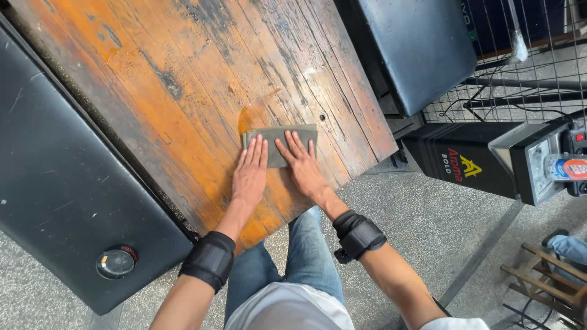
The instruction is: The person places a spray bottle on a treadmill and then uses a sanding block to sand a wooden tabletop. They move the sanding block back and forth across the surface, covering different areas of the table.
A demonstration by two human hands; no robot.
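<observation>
I press both hands, left (pixel 249 174) and right (pixel 301 164), flat with fingers spread and grasping nothing, on the folded grey-green cloth (pixel 280 138), pinning it against the worn orange worktop (pixel 183 79)

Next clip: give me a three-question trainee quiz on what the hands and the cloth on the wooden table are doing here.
1. True or false: both hands lie flat on the cloth.
2. Which hand is nearer the black padded bench with the round metal cap? A) left B) right
3. Fill in: the wood just beside the cloth looks ____ than the rest of the tabletop.

Key
1. True: the left hand and right hand both press palm-down on the folded grey-green cloth, fingers spread.
2. A: the black padded bench with its round metal cap runs along the left edge of the wooden table.
3. Darker, as if wet, in a patch at the cloth's upper left corner.
</observation>
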